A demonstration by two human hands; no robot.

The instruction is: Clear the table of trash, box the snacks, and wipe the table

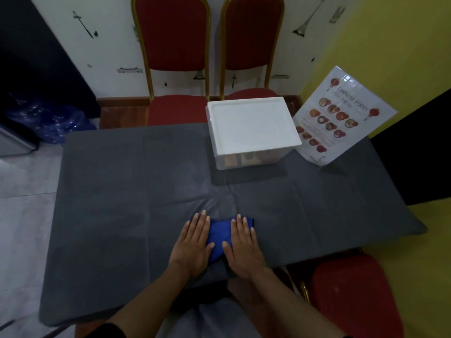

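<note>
Centrally, near the front edge of the table: small bright-blue cloth [219,236], bunched, lying on the dark grey tablecloth [122,191]. Pressed flat under both hands, palms down, fingers extended and together, gripping nothing; left hand [192,245] on the cloth's left part, right hand [242,245] on its right part, blue fabric visible between the two thumbs. Bare forearms entering from the bottom of view.

Further back, right of centre: clear plastic storage box [249,159] closed with a flat white lid [252,125], brownish packets dimly visible through the front wall, not identifiable. Just beside the box on its right: laminated white menu card [341,115], propped at a tilt, headed "CHINESE FOOD MENU", rows of round dish photographs and red lanterns; smaller print unreadable.

Beyond the far edge: two red-upholstered chairs with gold metal frames [173,57]. Lower right: another red seat [353,296]. Left, on the floor: blue plastic bag [51,123].
</note>
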